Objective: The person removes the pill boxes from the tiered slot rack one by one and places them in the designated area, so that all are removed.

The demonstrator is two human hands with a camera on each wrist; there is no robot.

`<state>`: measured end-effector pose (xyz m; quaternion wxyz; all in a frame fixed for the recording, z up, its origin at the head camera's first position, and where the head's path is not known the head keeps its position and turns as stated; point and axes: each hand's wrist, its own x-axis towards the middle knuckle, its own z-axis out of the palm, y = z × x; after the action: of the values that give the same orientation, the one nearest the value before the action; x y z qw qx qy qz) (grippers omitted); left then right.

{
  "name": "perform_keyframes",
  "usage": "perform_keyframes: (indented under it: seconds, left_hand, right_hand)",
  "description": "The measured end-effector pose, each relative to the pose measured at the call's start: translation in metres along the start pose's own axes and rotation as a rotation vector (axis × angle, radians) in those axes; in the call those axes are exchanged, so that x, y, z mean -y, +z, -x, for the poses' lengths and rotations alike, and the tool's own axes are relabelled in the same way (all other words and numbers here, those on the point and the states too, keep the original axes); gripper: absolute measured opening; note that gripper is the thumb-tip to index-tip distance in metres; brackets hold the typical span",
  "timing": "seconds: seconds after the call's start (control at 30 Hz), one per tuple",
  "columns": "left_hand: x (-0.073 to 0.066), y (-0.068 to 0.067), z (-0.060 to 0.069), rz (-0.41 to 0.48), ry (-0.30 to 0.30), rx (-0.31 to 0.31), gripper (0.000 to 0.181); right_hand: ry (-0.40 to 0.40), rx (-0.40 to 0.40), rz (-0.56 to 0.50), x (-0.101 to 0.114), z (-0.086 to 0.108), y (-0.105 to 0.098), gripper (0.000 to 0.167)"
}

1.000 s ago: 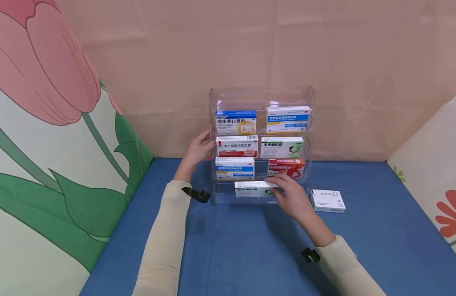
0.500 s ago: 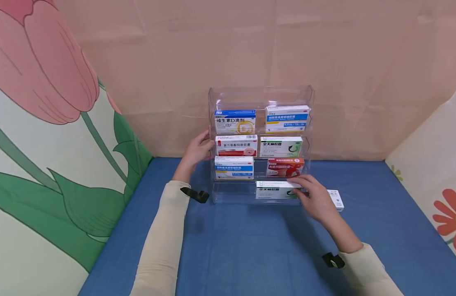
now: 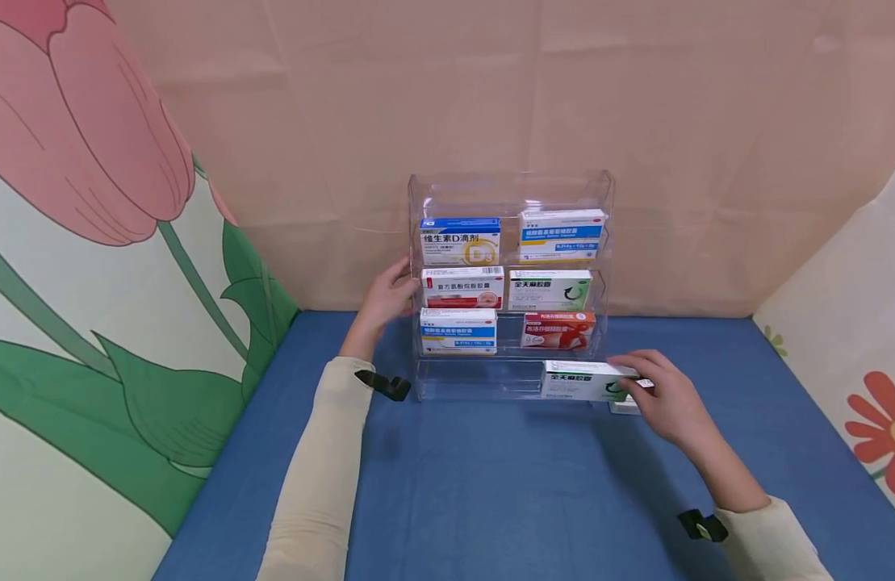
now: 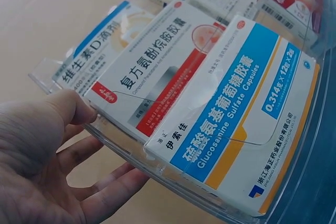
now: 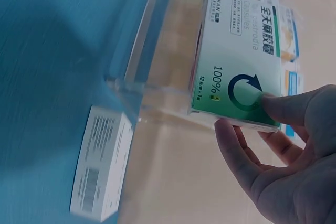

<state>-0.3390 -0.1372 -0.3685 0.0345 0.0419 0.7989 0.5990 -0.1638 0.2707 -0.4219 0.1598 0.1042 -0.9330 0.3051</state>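
Observation:
A clear tiered display rack [image 3: 476,381] stands on the blue table, with medicine boxes in its upper tiers. At its left side my left hand [image 3: 383,303] grips the side wall; in the left wrist view the thumb [image 4: 73,106] lies at the edge, the fingers behind. My right hand [image 3: 672,399] pinches one end of a white and green medicine box [image 3: 581,381] in front of the bottom tier's right end. The right wrist view has the thumb on that box's printed face [image 5: 236,51]. Behind this hand, a white medicine box [image 5: 100,163] lies on the table, mostly hidden in the head view.
The rack bears a blue and yellow vitamin D box [image 3: 460,242], a red and white box [image 3: 462,288], a red box [image 3: 558,331] and several others. A pink cloth backdrop [image 3: 345,121] hangs close behind; printed panels flank the blue table [image 3: 462,492].
My right hand has drawn the white and green box rightward along the bottom tier and slightly forward. It now covers most of the loose white box. My left hand has stayed put.

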Motion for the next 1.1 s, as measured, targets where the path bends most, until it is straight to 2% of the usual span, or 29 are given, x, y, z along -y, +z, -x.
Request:
perform_keyframes:
  seconds: [0.57, 0.83, 1.1]
  left_hand:
    - [-0.001, 0.000, 0.002, -0.018, -0.005, -0.005, 0.057]
    - [0.000, 0.001, 0.002, -0.014, -0.003, -0.004, 0.057]
    - [0.001, 0.000, 0.002, -0.006, 0.010, 0.000, 0.059]
  right_hand:
    - [0.019, 0.005, 0.086, -0.037, 0.019, -0.046, 0.032]
    - [0.040, 0.044, 0.068, -0.064, 0.025, -0.067, 0.032]
    - [0.074, 0.079, 0.079, -0.095, 0.030, -0.078, 0.034]
